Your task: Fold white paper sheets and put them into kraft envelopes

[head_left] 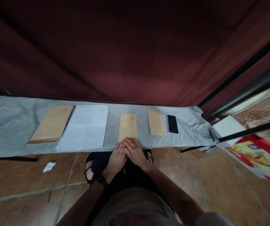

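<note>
A brown envelope (128,124) lies flat in the middle of the grey cloth, its near end under my fingers. My left hand (118,156) rests there with fingers stretched out and close together. Beside it my right hand (135,152) lies flat too, its fingertips meeting and partly covering those of the left. Neither hand grips anything that I can see. To the right lies a second brown envelope (156,122). On the left are a sheaf of white paper (84,127) and a stack of larger brown envelopes (51,124).
A phone (172,124) with a dark screen lies right of the second envelope. The grey cloth (10,122) covers a long narrow surface against a dark red curtain (125,69). A red and yellow box (258,153) stands at the right. Crumpled white tissue (49,166) lies on the tiled floor.
</note>
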### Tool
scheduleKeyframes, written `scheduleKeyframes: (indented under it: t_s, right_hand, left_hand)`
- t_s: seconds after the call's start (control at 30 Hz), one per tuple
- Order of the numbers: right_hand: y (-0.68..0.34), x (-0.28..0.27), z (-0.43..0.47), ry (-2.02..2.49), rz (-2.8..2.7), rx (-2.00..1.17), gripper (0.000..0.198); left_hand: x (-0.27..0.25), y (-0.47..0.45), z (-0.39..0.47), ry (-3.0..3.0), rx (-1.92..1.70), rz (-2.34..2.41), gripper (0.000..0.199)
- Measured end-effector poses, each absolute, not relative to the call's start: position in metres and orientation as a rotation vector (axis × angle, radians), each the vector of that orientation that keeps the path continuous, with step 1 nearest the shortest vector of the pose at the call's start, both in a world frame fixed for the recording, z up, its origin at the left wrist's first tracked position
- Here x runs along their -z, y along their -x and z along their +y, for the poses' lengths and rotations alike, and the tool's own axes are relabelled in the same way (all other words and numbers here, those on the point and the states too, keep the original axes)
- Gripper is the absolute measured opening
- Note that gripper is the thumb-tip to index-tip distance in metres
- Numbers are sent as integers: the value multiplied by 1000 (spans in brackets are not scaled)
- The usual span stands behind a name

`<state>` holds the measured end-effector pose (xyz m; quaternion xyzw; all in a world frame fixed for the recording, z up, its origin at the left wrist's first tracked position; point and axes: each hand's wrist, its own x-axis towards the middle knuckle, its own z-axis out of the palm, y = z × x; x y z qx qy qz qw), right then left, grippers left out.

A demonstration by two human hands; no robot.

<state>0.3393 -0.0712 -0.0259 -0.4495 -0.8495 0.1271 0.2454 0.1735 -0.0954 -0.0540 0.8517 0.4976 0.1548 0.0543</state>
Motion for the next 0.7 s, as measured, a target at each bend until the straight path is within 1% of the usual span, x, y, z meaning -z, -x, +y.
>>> scheduleKeyframes:
  t_s: [0.1, 0.2, 0.33, 0.6, 0.7]
  right_hand:
    - [-335, 32, -86, 1311, -2320, -297, 55]
    - [-351, 36, -91, 1351, -2327, -248, 58]
    - [-374, 34, -89, 1384, -2333, -201, 55]
    - [-347, 29, -75, 1538, -2257, -35, 38]
    - [-337, 29, -72, 1582, -2232, 23, 35]
  left_hand:
    - [53, -171, -96, -2595, -469, 1524, 57]
    - [47, -169, -98, -2604, -504, 1539, 59]
    - [36, -163, -101, -2543, -560, 1571, 60]
    - [11, -177, -74, -2275, -592, 1896, 37]
    - [9, -187, -61, -2181, -593, 2041, 32]
